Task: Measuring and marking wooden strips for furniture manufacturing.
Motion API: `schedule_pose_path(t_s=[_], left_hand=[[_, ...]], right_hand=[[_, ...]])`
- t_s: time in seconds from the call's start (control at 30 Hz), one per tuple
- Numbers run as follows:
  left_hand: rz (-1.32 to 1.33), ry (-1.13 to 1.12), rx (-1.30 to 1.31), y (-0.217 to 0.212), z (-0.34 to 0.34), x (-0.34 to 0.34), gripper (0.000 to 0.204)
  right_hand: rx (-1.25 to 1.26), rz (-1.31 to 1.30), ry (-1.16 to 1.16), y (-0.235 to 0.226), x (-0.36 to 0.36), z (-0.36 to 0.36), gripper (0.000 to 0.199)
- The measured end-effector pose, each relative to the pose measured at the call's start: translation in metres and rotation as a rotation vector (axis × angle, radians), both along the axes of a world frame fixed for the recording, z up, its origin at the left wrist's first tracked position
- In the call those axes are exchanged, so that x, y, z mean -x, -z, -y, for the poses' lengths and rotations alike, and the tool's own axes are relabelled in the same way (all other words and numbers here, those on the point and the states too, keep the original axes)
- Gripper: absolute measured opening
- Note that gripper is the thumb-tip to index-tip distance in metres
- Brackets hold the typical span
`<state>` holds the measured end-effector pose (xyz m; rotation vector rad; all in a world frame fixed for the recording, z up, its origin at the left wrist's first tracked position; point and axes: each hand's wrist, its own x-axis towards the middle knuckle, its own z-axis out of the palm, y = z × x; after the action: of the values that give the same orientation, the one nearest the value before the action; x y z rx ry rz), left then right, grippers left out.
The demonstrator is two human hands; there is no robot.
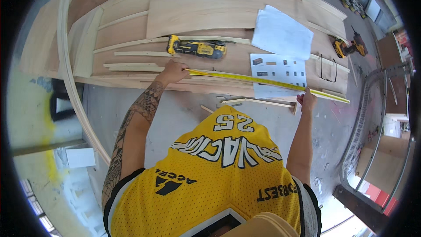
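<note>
A yellow tape measure [250,78] stretches out along the near edge of the wooden workpiece, its blade crossing over a printed sheet [272,66]. My left hand [174,71] is closed around its left end; the case, if it is there, is hidden by the fingers. Farther right, my right hand [308,99] pinches the blade near its other end, and a short stretch sticks out beyond the fingers. Just past my left hand lies a yellow and black power tool [197,48] on its side. Thin wood strips [136,67] lie beside that hand.
Blank-looking white paper [280,30] overlaps the printed sheet. Glasses [329,68] and a cordless drill [349,47] rest at the right end. A long bent strip [66,57] hangs over the left side. A metal-railed frame [359,127] stands at right; wood offcuts [258,102] lie below the workpiece.
</note>
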<state>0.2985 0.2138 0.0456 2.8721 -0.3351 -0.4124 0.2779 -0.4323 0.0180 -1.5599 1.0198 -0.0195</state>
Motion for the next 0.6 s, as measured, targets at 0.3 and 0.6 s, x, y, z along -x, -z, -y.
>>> schedule_pose_path(t_s=[0.3,0.6], left_hand=[[-0.135,-0.066,-0.088,-0.02,0.012,-0.005,0.043],[-0.196,-0.012,-0.1,-0.038,0.01,-0.016,0.044]], right_hand=[[0.996,0.723,-1.025,-0.029,0.011,-0.218,0.068],[0.76,0.433,-1.345,-0.011,-0.014,-0.31,0.035]])
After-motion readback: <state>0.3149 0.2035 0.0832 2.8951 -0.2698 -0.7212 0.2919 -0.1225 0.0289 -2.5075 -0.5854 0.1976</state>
